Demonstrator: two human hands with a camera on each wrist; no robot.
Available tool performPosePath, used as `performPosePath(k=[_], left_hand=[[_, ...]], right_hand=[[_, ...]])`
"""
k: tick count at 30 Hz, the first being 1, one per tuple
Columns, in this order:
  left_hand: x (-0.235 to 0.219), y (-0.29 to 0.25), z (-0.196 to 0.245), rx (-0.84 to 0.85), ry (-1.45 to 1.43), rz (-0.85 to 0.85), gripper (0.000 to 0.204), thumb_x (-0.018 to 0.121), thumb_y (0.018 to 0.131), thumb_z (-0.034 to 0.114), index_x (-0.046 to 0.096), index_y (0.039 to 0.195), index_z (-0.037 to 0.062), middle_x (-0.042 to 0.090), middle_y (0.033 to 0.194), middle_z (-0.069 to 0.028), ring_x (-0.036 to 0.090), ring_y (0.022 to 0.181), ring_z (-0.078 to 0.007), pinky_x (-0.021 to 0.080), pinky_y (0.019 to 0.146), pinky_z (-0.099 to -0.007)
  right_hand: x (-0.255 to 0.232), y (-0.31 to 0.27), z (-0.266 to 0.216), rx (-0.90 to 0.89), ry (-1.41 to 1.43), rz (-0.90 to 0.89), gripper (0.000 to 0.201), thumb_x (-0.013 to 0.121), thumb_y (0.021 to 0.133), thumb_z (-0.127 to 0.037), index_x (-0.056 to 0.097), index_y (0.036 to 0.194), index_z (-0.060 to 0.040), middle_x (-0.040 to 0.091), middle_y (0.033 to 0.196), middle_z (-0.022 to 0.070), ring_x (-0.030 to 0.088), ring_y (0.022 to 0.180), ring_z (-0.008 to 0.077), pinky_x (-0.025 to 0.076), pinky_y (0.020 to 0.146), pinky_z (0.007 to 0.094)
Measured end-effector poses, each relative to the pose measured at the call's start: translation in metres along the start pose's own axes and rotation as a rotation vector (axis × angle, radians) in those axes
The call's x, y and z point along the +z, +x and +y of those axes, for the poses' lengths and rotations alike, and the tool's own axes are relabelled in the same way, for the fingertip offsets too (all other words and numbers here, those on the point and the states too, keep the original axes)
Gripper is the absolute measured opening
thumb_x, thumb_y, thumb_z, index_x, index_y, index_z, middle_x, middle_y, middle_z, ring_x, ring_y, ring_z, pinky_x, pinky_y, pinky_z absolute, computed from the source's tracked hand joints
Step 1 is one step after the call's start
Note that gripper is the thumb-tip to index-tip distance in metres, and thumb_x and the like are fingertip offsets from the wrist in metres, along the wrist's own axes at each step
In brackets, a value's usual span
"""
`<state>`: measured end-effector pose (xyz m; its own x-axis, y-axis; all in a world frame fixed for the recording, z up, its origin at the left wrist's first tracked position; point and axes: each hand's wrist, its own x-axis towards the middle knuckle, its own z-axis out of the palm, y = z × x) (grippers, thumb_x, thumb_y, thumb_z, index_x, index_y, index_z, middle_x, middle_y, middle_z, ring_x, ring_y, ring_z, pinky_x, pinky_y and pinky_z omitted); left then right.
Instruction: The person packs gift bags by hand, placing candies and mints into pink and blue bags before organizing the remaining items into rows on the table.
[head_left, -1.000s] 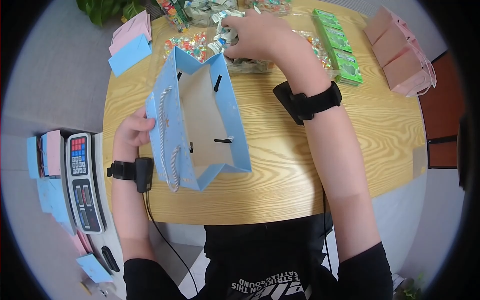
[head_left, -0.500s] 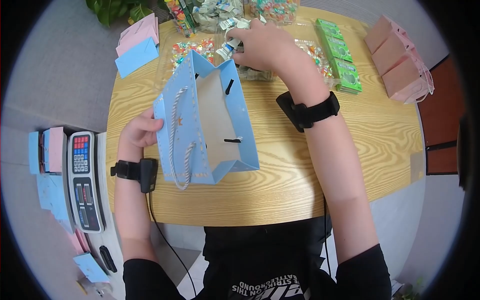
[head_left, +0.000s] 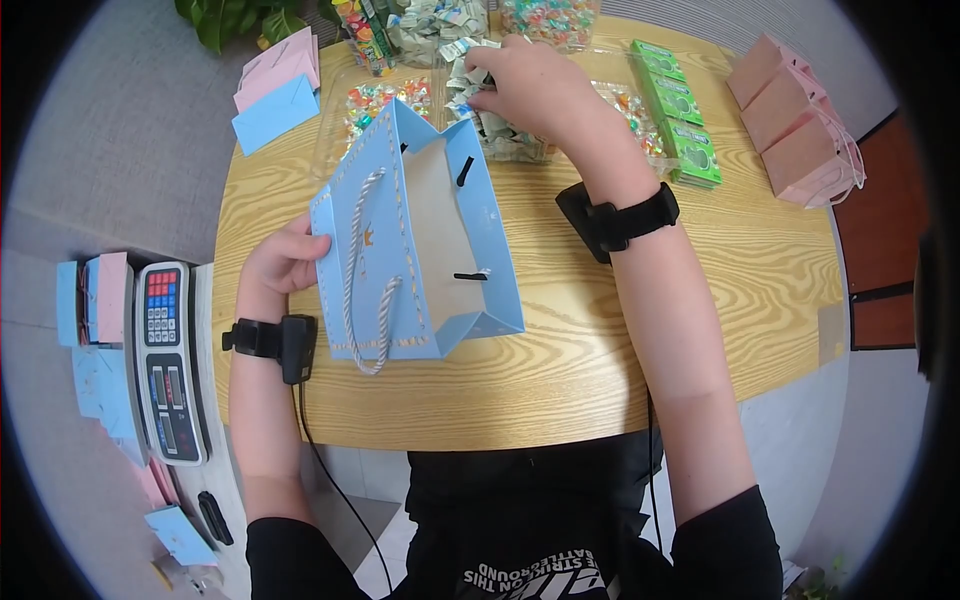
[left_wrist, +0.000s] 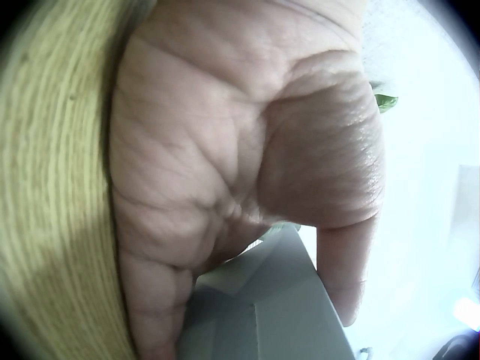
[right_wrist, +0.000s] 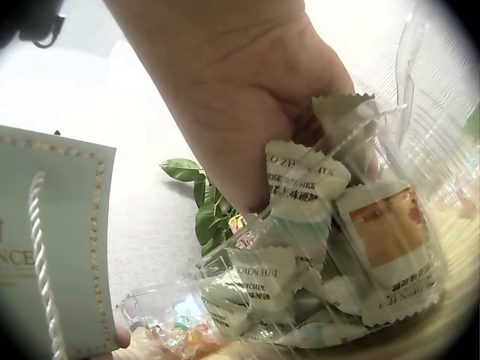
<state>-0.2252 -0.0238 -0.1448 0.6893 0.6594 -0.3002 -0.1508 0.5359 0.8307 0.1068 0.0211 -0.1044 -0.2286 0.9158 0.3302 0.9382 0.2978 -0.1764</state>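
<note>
Over wood-grain counter (head_left: 570,370), L hand (head_left: 285,258) pinches light-blue paper gift bag (head_left: 385,240); R hand (head_left: 530,85), thumb & finger apart, amid white-wrapped candies (right_wrist: 259,281), can't tell hold.

The gift bag (head_left: 380,252) is over the bench (head_left: 560,390), left grip (head_left: 282,256) at its left side. Behind the bag: wrapped candies (head_left: 510,140), right grip (head_left: 535,85) among them. Right of the candies: boxes (head_left: 690,150), then paper bags (head_left: 795,120). Left of the bench: scale (head_left: 160,350).
</note>
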Motion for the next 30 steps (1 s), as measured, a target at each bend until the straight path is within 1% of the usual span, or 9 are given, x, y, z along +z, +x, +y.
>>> performPosePath(k=[4,6,9,12,14,19,21,26,30], left_hand=[[-0.001,0.0,-0.002,0.015,-0.005,0.002,0.083,0.077,0.075,0.019,0.035,0.141,-0.0082,0.058,0.129,-0.0192,0.063,0.11,-0.0243,0.054,0.088,-0.0331],[-0.006,0.0,-0.001,-0.011,-0.005,-0.039,0.085,0.076,0.077,0.017,0.029,0.145,-0.006,0.051,0.136,-0.0192,0.058,0.118,-0.0256,0.05,0.096,-0.0343],[-0.009,0.0,0.0,-0.02,-0.009,-0.046,0.085,0.075,0.077,0.016,0.029,0.144,-0.0065,0.051,0.136,-0.0192,0.057,0.119,-0.0254,0.05,0.097,-0.034],[0.0,0.0,-0.002,0.028,0.018,-0.009,0.078,0.076,0.077,0.02,0.037,0.139,-0.008,0.058,0.129,-0.0183,0.063,0.111,-0.0247,0.053,0.089,-0.0331],[-0.003,0.0,-0.003,0.028,0.008,-0.009,0.078,0.076,0.078,0.019,0.037,0.139,-0.008,0.058,0.129,-0.0183,0.063,0.111,-0.0248,0.053,0.089,-0.0332],[-0.01,-0.001,-0.003,0.011,-0.012,-0.017,0.077,0.076,0.078,0.018,0.037,0.139,-0.008,0.058,0.129,-0.0184,0.063,0.112,-0.0249,0.053,0.09,-0.0334],[-0.012,-0.001,-0.002,-0.012,-0.015,-0.023,0.084,0.076,0.077,0.017,0.03,0.144,-0.0061,0.053,0.134,-0.0193,0.058,0.117,-0.0252,0.05,0.095,-0.0344],[-0.011,-0.001,-0.003,0.003,-0.021,-0.037,0.085,0.077,0.076,0.015,0.03,0.144,-0.0057,0.053,0.134,-0.0183,0.058,0.118,-0.0251,0.05,0.096,-0.0353],[-0.008,-0.003,-0.002,0.01,-0.014,-0.051,0.085,0.079,0.074,0.013,0.032,0.143,-0.0051,0.054,0.133,-0.0178,0.058,0.118,-0.0251,0.049,0.097,-0.036]], right_hand=[[0.0,0.0,0.002,-0.029,0.025,0.05,0.033,0.071,0.083,-0.031,0.064,0.113,-0.0198,0.061,0.104,0.0134,0.062,0.1,0.0317,0.051,0.083,0.0429],[0.0,0.0,0.003,-0.03,0.035,0.056,0.032,0.072,0.082,-0.029,0.065,0.112,-0.0197,0.062,0.103,0.0133,0.062,0.099,0.0318,0.051,0.082,0.0428],[0.004,0.003,0.007,-0.041,0.075,0.085,0.033,0.073,0.08,-0.026,0.067,0.112,-0.0185,0.062,0.099,0.0134,0.062,0.096,0.0319,0.051,0.082,0.042],[0.008,0.007,0.011,-0.065,0.115,0.125,0.034,0.073,0.078,-0.021,0.068,0.111,-0.0167,0.063,0.097,0.014,0.063,0.094,0.032,0.052,0.081,0.0414],[0.008,0.008,0.012,-0.056,0.136,0.199,0.036,0.074,0.075,-0.019,0.069,0.111,-0.0148,0.065,0.097,0.0153,0.064,0.093,0.0318,0.052,0.081,0.0409],[0.008,0.011,0.012,-0.094,0.125,0.229,0.038,0.074,0.072,-0.016,0.071,0.11,-0.0132,0.067,0.094,0.0171,0.066,0.089,0.0318,0.054,0.079,0.0403],[0.009,0.012,0.013,-0.097,0.131,0.244,0.039,0.074,0.071,-0.015,0.071,0.11,-0.0125,0.068,0.092,0.0172,0.066,0.086,0.032,0.054,0.079,0.0398],[0.005,0.014,0.013,-0.052,0.261,0.257,0.04,0.073,0.071,-0.017,0.07,0.11,-0.0089,0.068,0.077,0.0156,0.066,0.073,0.0316,0.054,0.071,0.0387],[-0.016,0.01,0.003,0.042,0.379,0.225,0.035,0.072,0.072,-0.016,0.071,0.105,-0.0064,0.066,0.076,0.0169,0.065,0.071,0.0317,0.053,0.069,0.0385]])
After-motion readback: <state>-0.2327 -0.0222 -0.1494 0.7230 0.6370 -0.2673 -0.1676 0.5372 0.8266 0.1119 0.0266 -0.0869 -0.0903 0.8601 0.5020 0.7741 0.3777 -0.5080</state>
